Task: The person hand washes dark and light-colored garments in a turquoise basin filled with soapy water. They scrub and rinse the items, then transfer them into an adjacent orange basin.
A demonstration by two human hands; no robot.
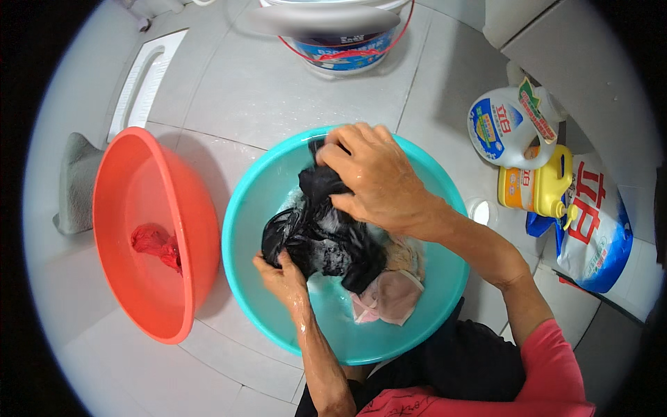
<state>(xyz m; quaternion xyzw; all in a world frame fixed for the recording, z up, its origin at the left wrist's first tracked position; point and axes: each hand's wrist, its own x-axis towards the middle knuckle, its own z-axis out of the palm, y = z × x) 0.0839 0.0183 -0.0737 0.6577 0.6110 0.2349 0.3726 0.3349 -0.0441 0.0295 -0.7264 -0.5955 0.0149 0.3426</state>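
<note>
A turquoise plastic basin [255, 302] stands before me with soapy water in it. Over it, both hands grip a wet black garment [328, 229] flecked with suds. My left hand [284, 281] holds the garment's near left part, low in the basin. Higher up, close to the far rim, my right hand [370, 177] has its fingers curled round a bunched part and looks slightly blurred. A pale pink cloth piece [393, 297] and a beige cloth [404, 255] lie in the basin, to the right of the black garment.
Left stands a tilted orange basin [203, 250] with a red cloth [156, 242]. A bucket [344, 49] is at the far side. On the right are a white detergent jug [487, 125], a yellow pump bottle [547, 180], a detergent bag [596, 229] and a small clear cup [482, 212].
</note>
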